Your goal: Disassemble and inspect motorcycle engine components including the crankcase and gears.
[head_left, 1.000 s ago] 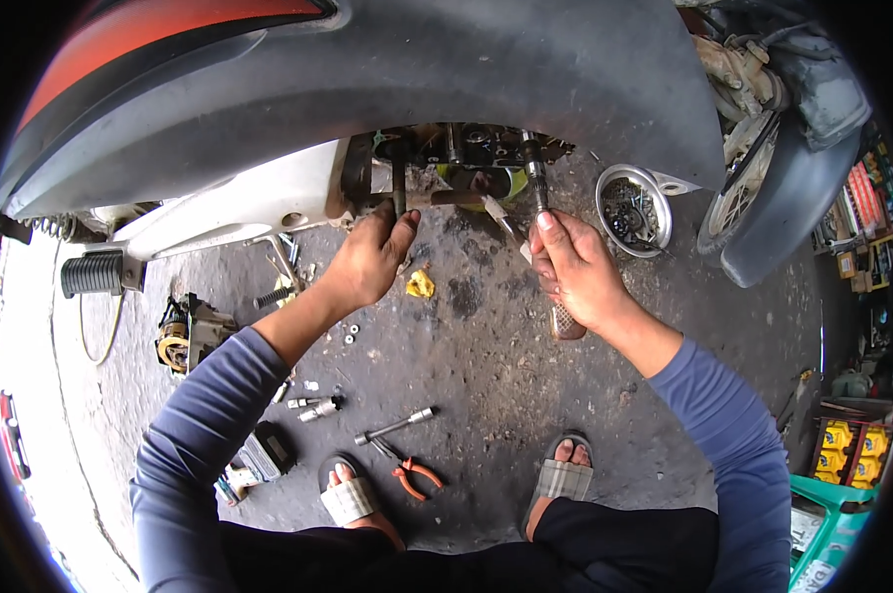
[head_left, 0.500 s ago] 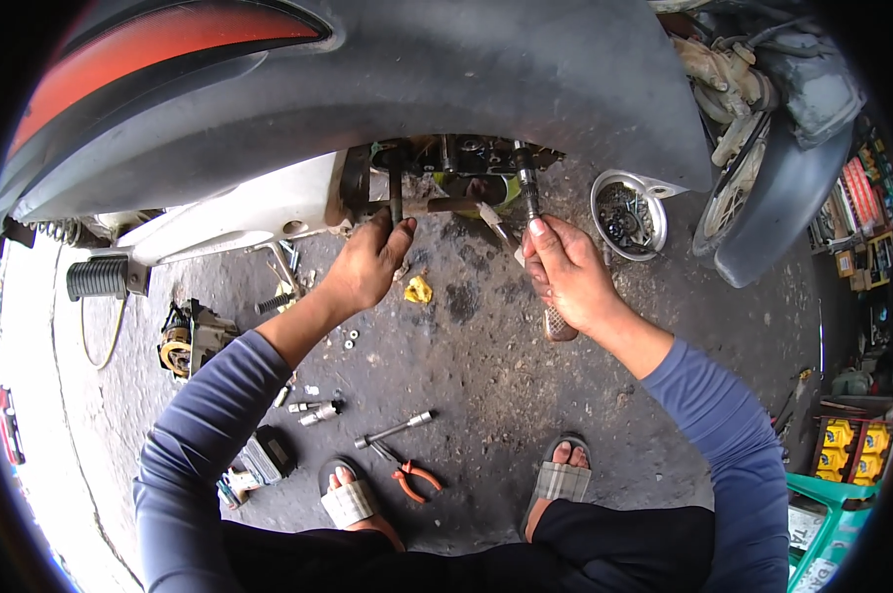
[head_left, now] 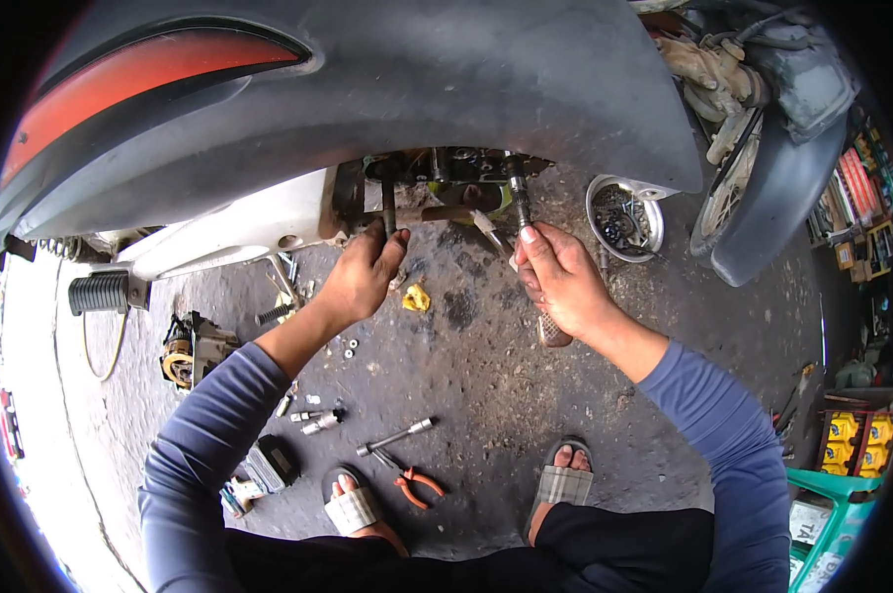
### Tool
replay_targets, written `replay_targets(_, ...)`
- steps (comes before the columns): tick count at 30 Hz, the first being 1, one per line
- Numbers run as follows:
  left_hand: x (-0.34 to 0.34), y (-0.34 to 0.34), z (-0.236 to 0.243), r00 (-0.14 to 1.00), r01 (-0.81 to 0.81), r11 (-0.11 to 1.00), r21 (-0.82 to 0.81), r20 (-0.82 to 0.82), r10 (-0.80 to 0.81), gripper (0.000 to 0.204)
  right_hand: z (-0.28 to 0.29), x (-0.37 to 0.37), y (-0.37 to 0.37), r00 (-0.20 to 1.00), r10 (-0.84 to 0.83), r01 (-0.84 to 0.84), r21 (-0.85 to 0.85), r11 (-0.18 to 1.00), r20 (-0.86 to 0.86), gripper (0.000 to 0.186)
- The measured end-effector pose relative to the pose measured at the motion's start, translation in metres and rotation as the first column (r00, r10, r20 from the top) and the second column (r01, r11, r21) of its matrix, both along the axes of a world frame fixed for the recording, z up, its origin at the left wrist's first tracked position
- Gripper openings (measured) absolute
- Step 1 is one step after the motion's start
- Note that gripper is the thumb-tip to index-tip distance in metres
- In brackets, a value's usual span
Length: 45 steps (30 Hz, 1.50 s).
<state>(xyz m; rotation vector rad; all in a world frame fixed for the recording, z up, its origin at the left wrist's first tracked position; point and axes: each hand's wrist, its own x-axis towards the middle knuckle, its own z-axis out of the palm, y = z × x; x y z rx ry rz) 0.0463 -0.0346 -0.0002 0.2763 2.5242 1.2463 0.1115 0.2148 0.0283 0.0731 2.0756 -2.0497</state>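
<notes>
Both my hands reach up to the exposed engine part [head_left: 466, 163] under the dark grey motorcycle body panel [head_left: 446, 79]. My left hand [head_left: 360, 275] is closed round the lower end of a dark metal rod [head_left: 388, 203] whose top goes up into the engine. In my right hand [head_left: 573, 285] is a socket extension [head_left: 521, 198], pinched between thumb and fingers, its upper end against the engine. A knurled handle [head_left: 553, 332] shows below that hand; whether it joins the extension is hidden. Close by, left of the right hand, is a pale-tipped tool [head_left: 484, 223].
A metal bowl of small parts [head_left: 644, 212] stands at the right. On the ground lie a yellow scrap [head_left: 416, 297], orange-handled pliers [head_left: 417, 488], a T-shaped wrench [head_left: 397, 436], sockets [head_left: 321, 420] and an engine part [head_left: 194, 348]. A green plastic stool [head_left: 842, 514] is at lower right.
My hands keep their holds and sit slightly lower in the picture. The whole view has shifted a little, and the body panel's edge appears lower.
</notes>
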Motion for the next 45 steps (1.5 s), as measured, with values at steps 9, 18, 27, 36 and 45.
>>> replay_targets(9,0.002,-0.001,0.001,1.000,-0.006,1.000,0.029,0.026,0.005,0.044,0.002,0.000,-0.001,0.999,-0.021,0.023,-0.047,0.999,0.047,0.030)
replay_targets(18,-0.004,0.000,-0.003,1.000,0.000,0.999,0.037,-0.009,0.000,0.043,0.001,-0.004,0.003,1.000,-0.017,0.017,0.029,0.999,-0.017,0.030)
replay_targets(27,0.003,-0.001,0.000,0.999,0.023,1.000,-0.015,-0.023,-0.024,0.049,-0.001,0.002,-0.002,0.997,-0.002,0.002,-0.008,1.000,-0.073,0.029)
replay_targets(36,-0.001,-0.001,-0.002,1.000,0.020,1.000,-0.020,-0.004,-0.020,0.049,-0.002,0.000,0.000,0.997,0.000,-0.001,-0.010,1.000,-0.074,0.029)
replay_targets(45,-0.003,-0.003,-0.013,0.999,0.020,1.000,0.021,-0.031,-0.019,0.047,0.002,0.000,0.001,0.999,-0.013,0.014,0.026,1.000,-0.034,0.032)
